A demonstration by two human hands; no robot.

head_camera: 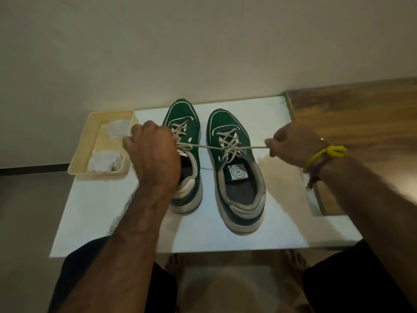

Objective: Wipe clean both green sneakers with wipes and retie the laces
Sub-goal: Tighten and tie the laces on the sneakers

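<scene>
Two green sneakers with pale soles stand side by side on a white table [225,240], toes pointing away from me. My left hand [155,154] covers the tongue of the left sneaker [187,123] and pinches its cream lace at the knot. From there the lace [209,147] runs taut to the right, across the right sneaker [234,168], into my right hand [291,145], which grips its end. The right sneaker's laces lie crossed and loose. The left sneaker's opening is partly hidden by my wrist.
A cream plastic tray [90,136] with crumpled white wipes [105,161] sits at the table's left back corner. A wooden surface [361,114] borders the table on the right. A wall stands right behind. My knees and bare feet show below the near edge.
</scene>
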